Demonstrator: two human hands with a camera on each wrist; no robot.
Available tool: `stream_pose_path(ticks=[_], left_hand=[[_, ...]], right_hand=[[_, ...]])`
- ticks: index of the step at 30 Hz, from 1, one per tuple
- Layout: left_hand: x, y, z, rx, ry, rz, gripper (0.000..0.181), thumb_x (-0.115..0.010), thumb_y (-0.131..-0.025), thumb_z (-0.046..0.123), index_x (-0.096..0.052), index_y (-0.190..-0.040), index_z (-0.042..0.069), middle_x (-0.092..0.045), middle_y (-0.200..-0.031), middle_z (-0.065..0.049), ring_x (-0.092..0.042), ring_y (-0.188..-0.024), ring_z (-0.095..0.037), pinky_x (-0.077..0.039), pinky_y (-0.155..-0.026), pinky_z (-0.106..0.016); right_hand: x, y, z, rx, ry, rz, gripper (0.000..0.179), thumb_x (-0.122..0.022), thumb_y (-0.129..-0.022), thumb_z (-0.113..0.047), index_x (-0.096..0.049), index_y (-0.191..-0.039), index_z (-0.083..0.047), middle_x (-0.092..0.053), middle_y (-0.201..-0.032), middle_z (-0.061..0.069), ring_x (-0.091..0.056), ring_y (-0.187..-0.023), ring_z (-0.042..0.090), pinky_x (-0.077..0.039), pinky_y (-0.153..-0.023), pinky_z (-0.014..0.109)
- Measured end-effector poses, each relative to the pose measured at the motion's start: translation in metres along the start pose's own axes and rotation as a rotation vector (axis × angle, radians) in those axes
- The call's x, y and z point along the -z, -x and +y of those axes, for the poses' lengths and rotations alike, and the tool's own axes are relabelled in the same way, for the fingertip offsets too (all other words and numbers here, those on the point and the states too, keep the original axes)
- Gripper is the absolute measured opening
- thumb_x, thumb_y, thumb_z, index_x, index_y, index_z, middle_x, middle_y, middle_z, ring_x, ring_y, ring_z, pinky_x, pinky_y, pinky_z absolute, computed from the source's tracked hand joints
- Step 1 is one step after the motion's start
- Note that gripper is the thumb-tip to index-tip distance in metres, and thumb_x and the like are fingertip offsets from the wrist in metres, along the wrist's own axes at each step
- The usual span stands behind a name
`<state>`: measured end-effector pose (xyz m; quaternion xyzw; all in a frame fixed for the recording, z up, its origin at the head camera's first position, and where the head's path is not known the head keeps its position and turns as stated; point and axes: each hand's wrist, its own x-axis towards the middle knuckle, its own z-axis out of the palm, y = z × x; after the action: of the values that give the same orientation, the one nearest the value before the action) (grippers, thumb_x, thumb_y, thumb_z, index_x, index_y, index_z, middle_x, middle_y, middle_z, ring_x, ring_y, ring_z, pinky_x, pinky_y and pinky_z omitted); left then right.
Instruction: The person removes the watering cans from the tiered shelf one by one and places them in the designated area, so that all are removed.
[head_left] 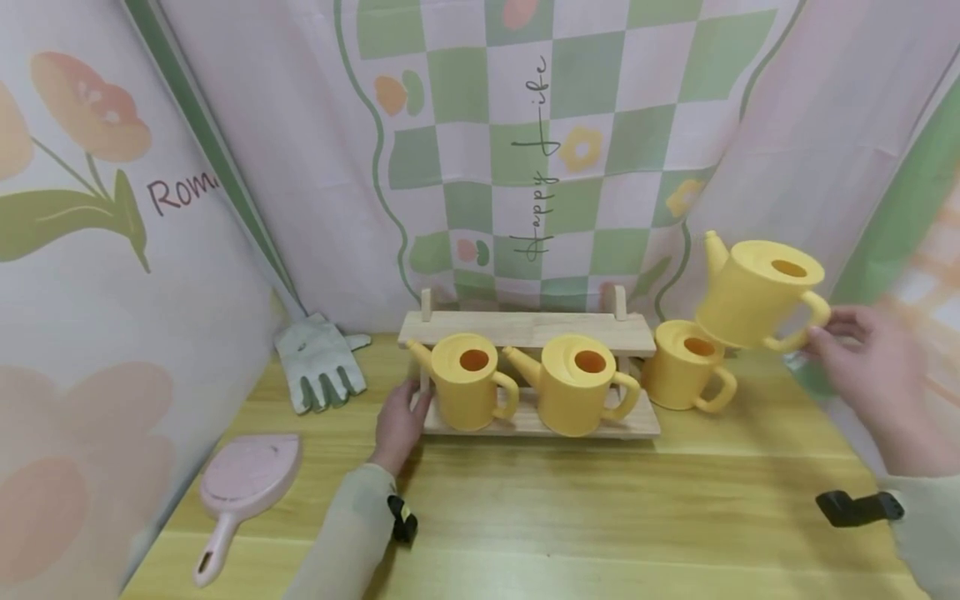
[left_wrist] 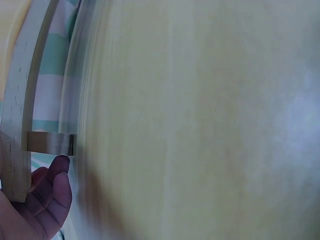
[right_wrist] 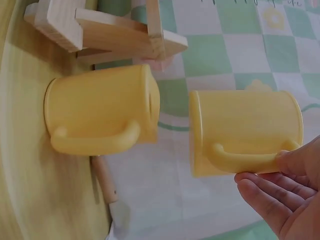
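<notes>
The right hand [head_left: 870,358] pinches a yellow watering can [head_left: 753,292] by its handle [head_left: 819,310], above another can [head_left: 677,371]. The left hand [head_left: 399,427] grips the end of a wooden shelf [head_left: 525,330], seemingly steadying it under two more cans [head_left: 467,400].

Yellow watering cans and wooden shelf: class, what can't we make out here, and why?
Head view: the inner bottom of the held watering can, hidden by its top.
Left wrist view: most of the wooden shelf, cut by the left edge.
Right wrist view: what the wooden handle belongs to; its lower end is blurred.
</notes>
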<state>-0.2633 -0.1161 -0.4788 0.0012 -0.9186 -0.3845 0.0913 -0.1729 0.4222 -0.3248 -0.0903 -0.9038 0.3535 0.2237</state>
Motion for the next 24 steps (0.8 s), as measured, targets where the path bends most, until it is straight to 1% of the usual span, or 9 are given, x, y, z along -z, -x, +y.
stream_pose_path(ticks=[5, 10, 13, 15, 16, 18, 22, 23, 24], left_hand=[[0.0, 0.001, 0.001, 0.001, -0.001, -0.001, 0.037, -0.055, -0.1, 0.032, -0.059, -0.125, 0.005, -0.061, -0.124, -0.018, -0.056, -0.116, -0.035, -0.044, -0.098, -0.052], [0.001, 0.001, 0.002, 0.005, -0.004, -0.005, 0.038, -0.055, -0.1, 0.033, -0.059, -0.126, 0.005, -0.06, -0.125, -0.018, -0.056, -0.117, -0.035, -0.044, -0.099, -0.052], [0.001, 0.001, 0.001, 0.001, -0.007, -0.004, 0.038, -0.055, -0.1, 0.033, -0.059, -0.126, 0.005, -0.061, -0.124, -0.018, -0.056, -0.116, -0.036, -0.044, -0.099, -0.052], [0.002, 0.001, 0.001, 0.001, -0.006, -0.004, 0.038, -0.055, -0.1, 0.033, -0.059, -0.126, 0.005, -0.061, -0.124, -0.018, -0.056, -0.116, -0.036, -0.044, -0.099, -0.053], [0.002, 0.001, 0.001, 0.001, -0.006, -0.004, 0.038, -0.055, -0.1, 0.033, -0.059, -0.126, 0.005, -0.061, -0.124, -0.018, -0.056, -0.116, -0.036, -0.044, -0.098, -0.053], [0.001, 0.001, 0.001, 0.004, -0.001, -0.005, 0.038, -0.055, -0.1, 0.033, -0.059, -0.126, 0.006, -0.061, -0.124, -0.018, -0.056, -0.116, -0.036, -0.044, -0.099, -0.053], [0.0, 0.0, 0.001, 0.008, -0.003, -0.006, 0.038, -0.056, -0.1, 0.033, -0.06, -0.125, 0.006, -0.061, -0.123, -0.018, -0.056, -0.116, -0.035, -0.044, -0.098, -0.053], [0.0, 0.0, 0.001, 0.01, -0.004, -0.007, 0.038, -0.056, -0.1, 0.034, -0.06, -0.125, 0.006, -0.061, -0.123, -0.017, -0.056, -0.116, -0.035, -0.044, -0.098, -0.052], [-0.001, 0.0, 0.0, 0.011, -0.004, -0.008, 0.038, -0.056, -0.099, 0.034, -0.06, -0.125, 0.007, -0.061, -0.123, -0.017, -0.056, -0.115, -0.035, -0.045, -0.098, -0.052]], right_hand=[[0.003, 0.003, 0.015, -0.027, 0.016, 0.019, 0.043, -0.057, -0.098, -0.022, -0.048, -0.124, 0.01, -0.042, -0.077, -0.045, -0.045, -0.064, -0.026, -0.045, -0.051, 0.006], [0.004, 0.005, 0.031, -0.023, 0.015, 0.044, 0.027, -0.058, -0.096, -0.014, -0.051, -0.112, 0.006, -0.042, -0.076, -0.045, -0.044, -0.064, -0.026, -0.045, -0.05, 0.007], [0.004, 0.004, 0.042, -0.04, 0.008, 0.041, 0.022, -0.059, -0.095, -0.013, -0.054, -0.108, 0.005, -0.044, -0.075, -0.044, -0.046, -0.064, -0.024, -0.046, -0.051, 0.008], [0.003, 0.004, 0.051, -0.069, 0.023, 0.023, 0.025, -0.06, -0.095, -0.015, -0.055, -0.109, 0.004, -0.045, -0.076, -0.042, -0.047, -0.064, -0.022, -0.047, -0.052, 0.01], [0.002, 0.005, 0.055, -0.086, 0.037, 0.009, 0.028, -0.06, -0.096, -0.019, -0.055, -0.112, 0.004, -0.045, -0.079, -0.041, -0.045, -0.065, -0.022, -0.051, -0.057, 0.016], [0.0, 0.007, 0.064, -0.111, 0.075, 0.0, 0.034, -0.06, -0.097, -0.024, -0.055, -0.116, 0.003, -0.044, -0.08, -0.041, -0.042, -0.066, -0.022, -0.048, -0.065, 0.022], [-0.009, 0.011, 0.081, -0.103, 0.087, 0.0, 0.034, -0.061, -0.096, -0.024, -0.055, -0.115, 0.003, -0.043, -0.08, -0.039, -0.04, -0.067, -0.02, -0.048, -0.063, 0.027], [-0.012, 0.012, 0.086, -0.089, 0.085, 0.007, 0.031, -0.061, -0.095, -0.021, -0.056, -0.113, 0.004, -0.049, -0.079, -0.035, -0.042, -0.066, -0.02, -0.046, -0.057, 0.021], [-0.015, 0.012, 0.089, -0.081, 0.082, 0.005, 0.03, -0.061, -0.095, -0.019, -0.056, -0.113, 0.005, -0.056, -0.079, -0.026, -0.043, -0.065, -0.019, -0.047, -0.053, 0.02]])
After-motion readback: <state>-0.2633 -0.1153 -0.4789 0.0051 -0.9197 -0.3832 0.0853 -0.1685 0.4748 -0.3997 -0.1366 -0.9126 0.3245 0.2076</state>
